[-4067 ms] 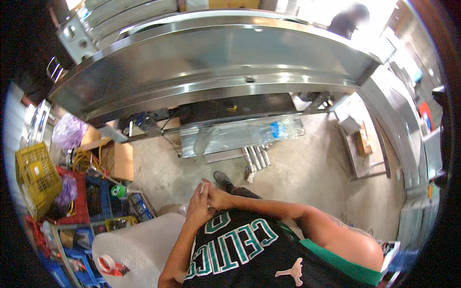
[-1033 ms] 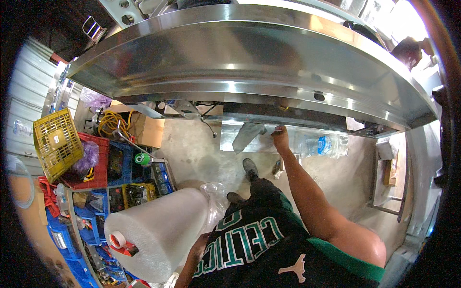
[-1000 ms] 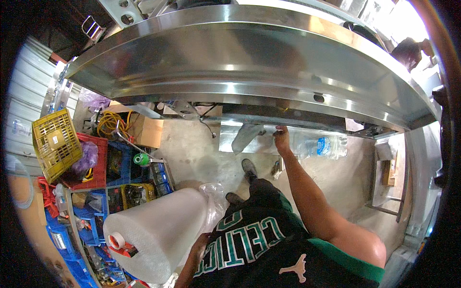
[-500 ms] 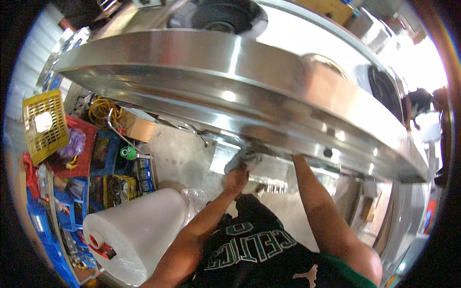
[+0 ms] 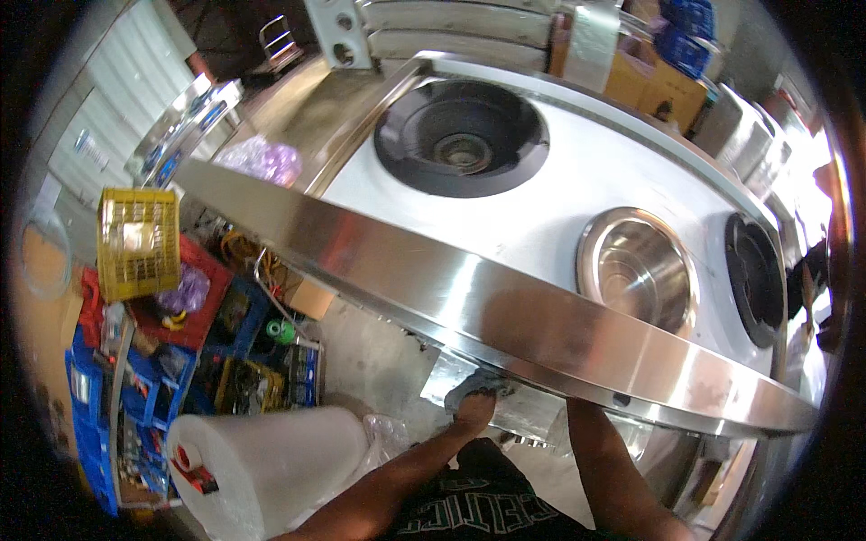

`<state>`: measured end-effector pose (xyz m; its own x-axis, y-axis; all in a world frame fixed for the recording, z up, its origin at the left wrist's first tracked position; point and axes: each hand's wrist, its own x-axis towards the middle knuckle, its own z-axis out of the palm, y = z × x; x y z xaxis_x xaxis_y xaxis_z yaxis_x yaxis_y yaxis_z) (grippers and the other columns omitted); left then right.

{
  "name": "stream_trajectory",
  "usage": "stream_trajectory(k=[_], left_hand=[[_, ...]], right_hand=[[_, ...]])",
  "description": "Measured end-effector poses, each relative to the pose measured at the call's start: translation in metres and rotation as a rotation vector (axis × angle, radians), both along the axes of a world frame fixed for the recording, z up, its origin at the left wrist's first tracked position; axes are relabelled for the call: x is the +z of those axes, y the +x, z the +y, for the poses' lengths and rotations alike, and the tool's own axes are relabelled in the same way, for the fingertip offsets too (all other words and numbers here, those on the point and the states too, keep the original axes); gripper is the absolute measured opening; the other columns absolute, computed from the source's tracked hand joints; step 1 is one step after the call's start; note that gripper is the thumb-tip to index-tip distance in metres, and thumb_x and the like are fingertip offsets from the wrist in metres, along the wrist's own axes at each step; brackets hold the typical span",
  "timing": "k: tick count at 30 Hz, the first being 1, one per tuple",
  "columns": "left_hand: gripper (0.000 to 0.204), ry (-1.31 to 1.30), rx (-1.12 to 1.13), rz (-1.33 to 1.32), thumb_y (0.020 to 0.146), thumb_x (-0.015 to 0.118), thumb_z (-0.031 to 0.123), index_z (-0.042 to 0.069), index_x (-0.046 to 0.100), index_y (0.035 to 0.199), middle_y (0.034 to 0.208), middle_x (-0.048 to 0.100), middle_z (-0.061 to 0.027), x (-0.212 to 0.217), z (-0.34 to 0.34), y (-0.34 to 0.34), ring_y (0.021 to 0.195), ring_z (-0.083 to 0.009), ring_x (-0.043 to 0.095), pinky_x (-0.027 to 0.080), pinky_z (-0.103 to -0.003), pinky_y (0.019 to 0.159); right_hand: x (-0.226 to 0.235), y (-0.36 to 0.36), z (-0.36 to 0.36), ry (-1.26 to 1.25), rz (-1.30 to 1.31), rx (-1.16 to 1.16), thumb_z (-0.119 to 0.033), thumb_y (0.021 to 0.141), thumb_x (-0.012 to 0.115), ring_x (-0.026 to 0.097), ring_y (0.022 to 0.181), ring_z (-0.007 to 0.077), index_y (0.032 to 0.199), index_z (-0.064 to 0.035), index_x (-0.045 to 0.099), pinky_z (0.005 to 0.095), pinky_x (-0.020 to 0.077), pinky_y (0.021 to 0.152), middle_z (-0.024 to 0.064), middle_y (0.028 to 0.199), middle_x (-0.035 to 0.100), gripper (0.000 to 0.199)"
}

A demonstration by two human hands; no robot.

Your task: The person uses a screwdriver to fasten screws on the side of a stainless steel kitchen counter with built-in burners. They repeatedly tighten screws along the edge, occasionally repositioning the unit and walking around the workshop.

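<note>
A long stainless steel cooking range point(image 5: 424, 270) spans the view in front of me, its front edge bowed by the lens. My left hand point(image 5: 476, 410) is below that edge, its fingers closed round a crumpled grey cloth-like thing point(image 5: 471, 386). Beside it, under the range, shows a shiny sheet-metal surface point(image 5: 532, 410). My right forearm point(image 5: 594, 442) reaches up beneath the front edge, which hides the right hand. On the white top are a black burner bowl point(image 5: 406, 162), a round steel well point(image 5: 631, 261) and a second black burner bowl point(image 5: 753, 279).
A big roll of bubble wrap point(image 5: 271, 460) stands at my lower left. Beyond it are blue parts bins point(image 5: 162, 388), a yellow crate point(image 5: 140, 243) and a red bin point(image 5: 212, 311). Cardboard boxes point(image 5: 667, 95) and blue crates point(image 5: 686, 36) stand behind the range.
The view has tilted upward, so more of the range's top shows and my arms sit lower in the picture. My left hand still holds the grey thing beneath the edge.
</note>
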<state>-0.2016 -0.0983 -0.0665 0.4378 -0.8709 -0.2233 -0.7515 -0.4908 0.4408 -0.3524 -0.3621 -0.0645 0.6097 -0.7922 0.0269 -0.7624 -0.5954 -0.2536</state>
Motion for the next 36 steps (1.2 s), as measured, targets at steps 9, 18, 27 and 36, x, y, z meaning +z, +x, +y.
stream_trajectory(k=[9, 18, 27, 36], left_hand=[[0.037, -0.061, -0.093, 0.223, 0.087, 0.065, 0.043, 0.006, 0.071, 0.087, 0.086, 0.072, -0.0188, 0.046, 0.018, -0.023, 0.082, -0.0384, 0.071, 0.055, -0.048, 0.075], [0.015, 0.082, 0.193, 0.883, 0.088, 0.072, 0.013, 0.001, 0.067, 0.095, 0.078, 0.069, -0.0086, 0.041, 0.181, -0.076, 0.063, -0.0178, 0.068, 0.055, -0.029, 0.057], [0.021, 0.444, 0.220, 1.326, 0.101, 0.058, 0.015, 0.004, 0.059, 0.119, 0.112, 0.070, -0.0130, 0.049, 0.203, -0.216, 0.092, -0.0240, 0.071, 0.060, -0.036, 0.079], [0.024, 0.469, -0.109, 1.949, 0.105, 0.047, 0.023, 0.005, 0.057, 0.118, 0.110, 0.067, -0.0134, 0.113, 0.077, -0.512, 0.103, -0.0251, 0.068, 0.057, -0.040, 0.091]], right_hand=[[0.046, -0.019, 0.061, 0.087, -0.088, -0.155, -0.032, 0.082, 0.071, 0.067, 0.094, 0.0408, 0.109, -0.0098, 0.070, 0.0501, 0.0553, 0.075, 0.0191, 0.114, 0.067, 0.035], [0.095, -0.203, 0.300, 1.102, -0.631, -0.576, -0.053, 0.090, 0.068, 0.060, 0.073, 0.0188, 0.086, 0.0025, 0.072, 0.0387, 0.0503, 0.071, 0.0068, 0.077, 0.067, 0.055], [0.149, -0.392, 0.409, 1.082, -1.038, -0.781, -0.041, 0.099, 0.061, 0.050, 0.057, 0.0112, 0.098, -0.0022, 0.069, 0.0305, 0.0391, 0.050, -0.0011, 0.070, 0.057, 0.039], [0.241, -0.517, 0.376, 0.553, -1.384, -0.563, -0.023, 0.102, 0.055, 0.051, 0.078, 0.0121, 0.093, 0.0006, 0.060, 0.0309, 0.0448, 0.071, 0.0037, 0.079, 0.054, 0.026]])
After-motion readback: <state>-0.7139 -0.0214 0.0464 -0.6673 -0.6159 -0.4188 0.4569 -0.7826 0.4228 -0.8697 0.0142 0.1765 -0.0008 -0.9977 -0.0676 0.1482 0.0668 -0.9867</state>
